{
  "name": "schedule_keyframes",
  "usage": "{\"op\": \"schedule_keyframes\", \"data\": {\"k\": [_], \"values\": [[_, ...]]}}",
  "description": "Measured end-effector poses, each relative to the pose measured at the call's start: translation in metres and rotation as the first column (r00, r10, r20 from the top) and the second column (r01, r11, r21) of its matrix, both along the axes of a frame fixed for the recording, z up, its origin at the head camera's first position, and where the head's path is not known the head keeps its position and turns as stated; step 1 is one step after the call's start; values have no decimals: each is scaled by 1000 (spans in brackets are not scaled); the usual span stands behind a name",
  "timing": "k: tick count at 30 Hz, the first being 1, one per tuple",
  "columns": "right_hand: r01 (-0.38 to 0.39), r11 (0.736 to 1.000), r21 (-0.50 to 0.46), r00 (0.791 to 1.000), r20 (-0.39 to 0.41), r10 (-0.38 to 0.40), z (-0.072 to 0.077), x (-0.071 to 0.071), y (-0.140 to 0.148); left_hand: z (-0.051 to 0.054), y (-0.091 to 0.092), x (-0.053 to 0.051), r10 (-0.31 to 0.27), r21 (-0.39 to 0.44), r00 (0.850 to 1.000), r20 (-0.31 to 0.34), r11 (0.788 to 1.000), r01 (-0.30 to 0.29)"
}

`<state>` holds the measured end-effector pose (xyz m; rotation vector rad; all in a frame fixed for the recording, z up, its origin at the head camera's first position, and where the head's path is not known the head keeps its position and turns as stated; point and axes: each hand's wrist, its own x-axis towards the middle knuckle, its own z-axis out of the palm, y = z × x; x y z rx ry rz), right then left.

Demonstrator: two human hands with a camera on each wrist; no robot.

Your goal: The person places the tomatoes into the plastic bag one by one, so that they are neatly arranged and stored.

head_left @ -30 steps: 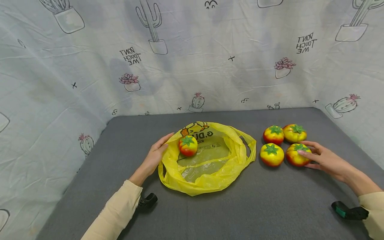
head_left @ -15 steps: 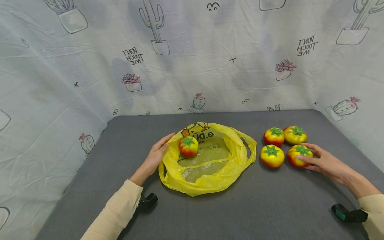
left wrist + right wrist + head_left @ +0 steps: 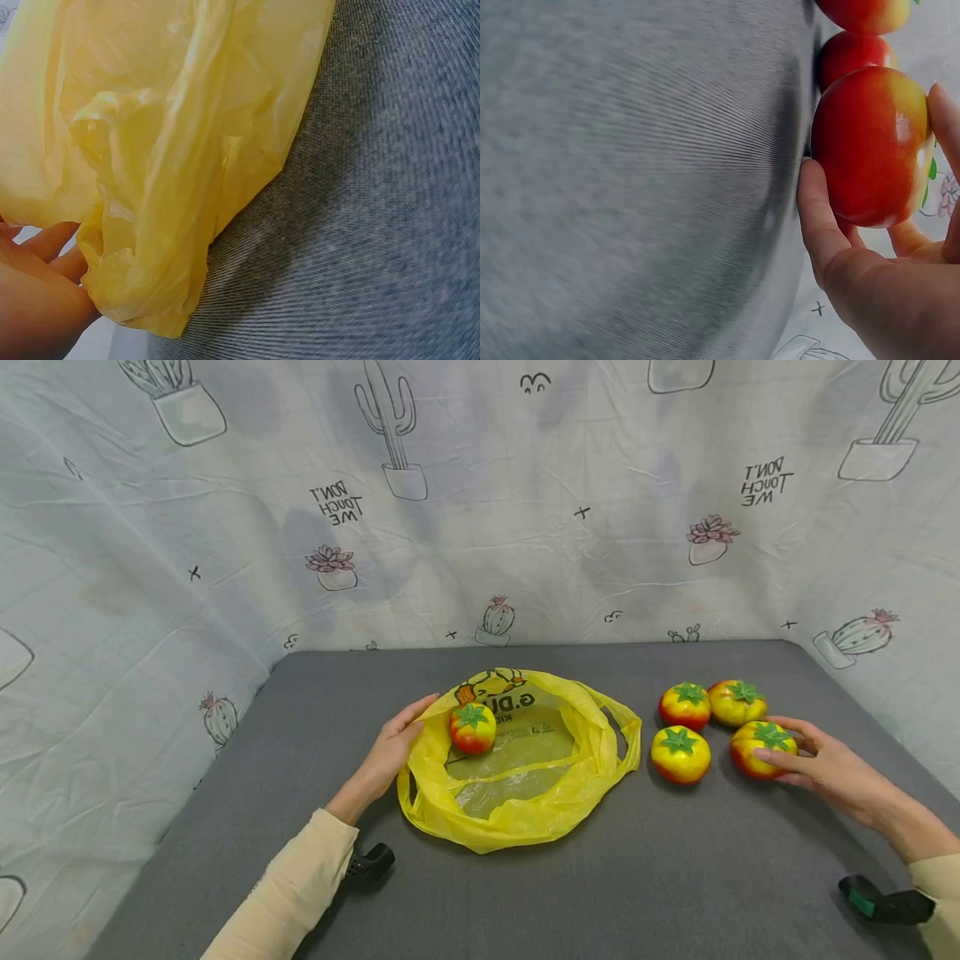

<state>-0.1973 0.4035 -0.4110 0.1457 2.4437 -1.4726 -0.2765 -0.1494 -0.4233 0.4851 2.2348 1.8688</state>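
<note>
An open yellow plastic bag lies on the grey table with one red-and-yellow tomato inside. My left hand touches the bag's left rim with extended fingers. In the left wrist view, the fingers of that hand are partly hidden behind the crumpled yellow plastic. On the right, my right hand grips a tomato, thumb in front and fingers behind. Seen from the right wrist, its fingers curl round the glossy fruit. Whether this tomato still touches the table, I cannot tell.
Three more tomatoes stand beside the held one: a front tomato, a back-left tomato and a back-right tomato. A cactus-print cloth hangs behind the table. The bag's handle loop sticks out toward the tomatoes.
My right hand has shifted the gripped tomato slightly right, widening the gap from the front tomato. The left hand, bag and tomato inside stay put. The head view has tilted a little.
</note>
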Motion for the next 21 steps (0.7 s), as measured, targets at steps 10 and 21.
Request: {"op": "schedule_keyframes", "data": {"k": [10,21], "values": [[17,1000,-23,995,-99,-19,12,1,-1,0,-1,0,-6,-3,1000,-16,1000,6],[22,996,-90,994,-107,-31,25,-7,-12,-1,-1,0,-11,16,1000,-15,1000,11]]}}
